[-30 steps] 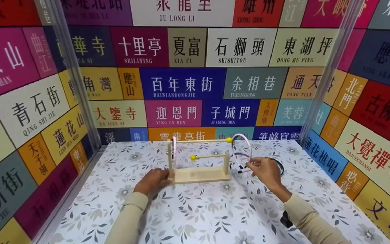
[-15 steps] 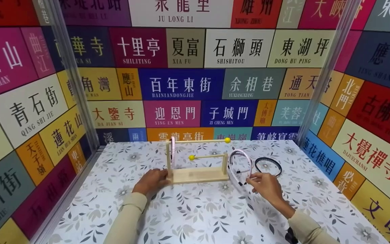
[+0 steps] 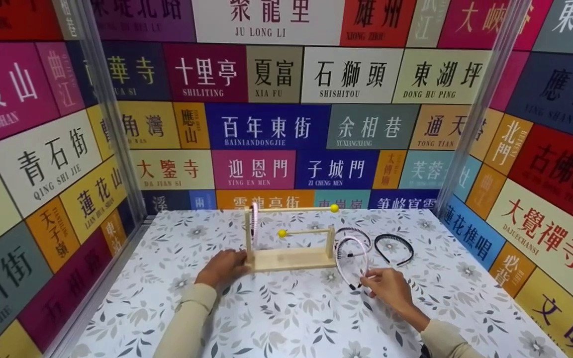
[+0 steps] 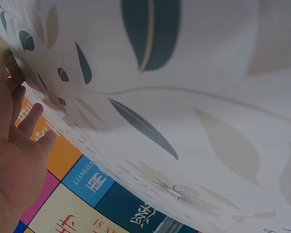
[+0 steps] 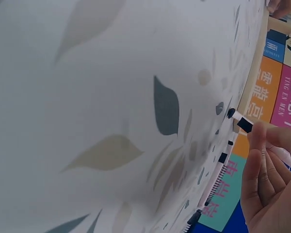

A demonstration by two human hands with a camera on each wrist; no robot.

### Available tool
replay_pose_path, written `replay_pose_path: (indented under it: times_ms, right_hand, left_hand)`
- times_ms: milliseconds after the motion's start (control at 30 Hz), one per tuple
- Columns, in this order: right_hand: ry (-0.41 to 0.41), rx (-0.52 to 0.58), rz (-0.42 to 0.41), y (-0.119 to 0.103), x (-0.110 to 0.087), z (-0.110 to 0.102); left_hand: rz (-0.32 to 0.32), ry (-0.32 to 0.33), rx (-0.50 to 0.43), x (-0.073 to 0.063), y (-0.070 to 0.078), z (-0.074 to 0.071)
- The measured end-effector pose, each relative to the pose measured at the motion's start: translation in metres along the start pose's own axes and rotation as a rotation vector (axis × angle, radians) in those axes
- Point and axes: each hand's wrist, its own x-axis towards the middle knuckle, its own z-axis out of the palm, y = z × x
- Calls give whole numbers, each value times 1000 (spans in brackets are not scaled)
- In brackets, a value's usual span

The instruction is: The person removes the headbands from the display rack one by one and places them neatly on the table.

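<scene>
Down from beside the upper rod's yellow ball, where it hung a second ago, the striped headband (image 3: 352, 261) now stands on the tablecloth (image 3: 286, 318) just right of the wooden rack (image 3: 291, 238), and the right hand (image 3: 388, 287) has dropped with it. Thumb and fingertips (image 5: 262, 133) pinch one lower end of that headband; the arch rises up and away from the pinch, toward the rack's right post, and its other end sits on the cloth. The left hand (image 3: 223, 266) has kept its place, fingers lying against the left end of the rack's base; whether they curl round the edge or only press on it cannot be made out, and the left wrist view shows only loosely spread fingers (image 4: 26, 124) over the cloth.

Beyond the pinch, farther from the person, a second striped band (image 3: 353, 232) lies flat just behind the held one, and a black band (image 3: 393, 246) lies to its right. A pink band (image 3: 254, 221) hangs on the upper rod near the left post.

Judging from this, the hold is thin: one tip of a springy arch, taken far from its middle, so the band could twist or snap out of the fingers when lifted. Its free end looks close to the band behind it, and their teeth could catch and drag that one along. A knock against the right post might shift the light rack if the left hand bears only lightly on it.
</scene>
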Motion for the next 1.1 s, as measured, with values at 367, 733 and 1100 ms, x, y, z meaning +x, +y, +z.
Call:
replay_pose_path:
  times_ms: [367, 733, 1100]
  right_hand:
    - [-7, -34, 0, 12, 2, -6]
    - [-69, -122, 126, 14, 0, -15]
    - [-72, -129, 120, 17, -2, -16]
  left_hand:
    - [50, 43, 40, 0, 2, 0]
    - [30, 32, 28, 1, 1, -1]
    - [65, 35, 30, 2, -2, 1]
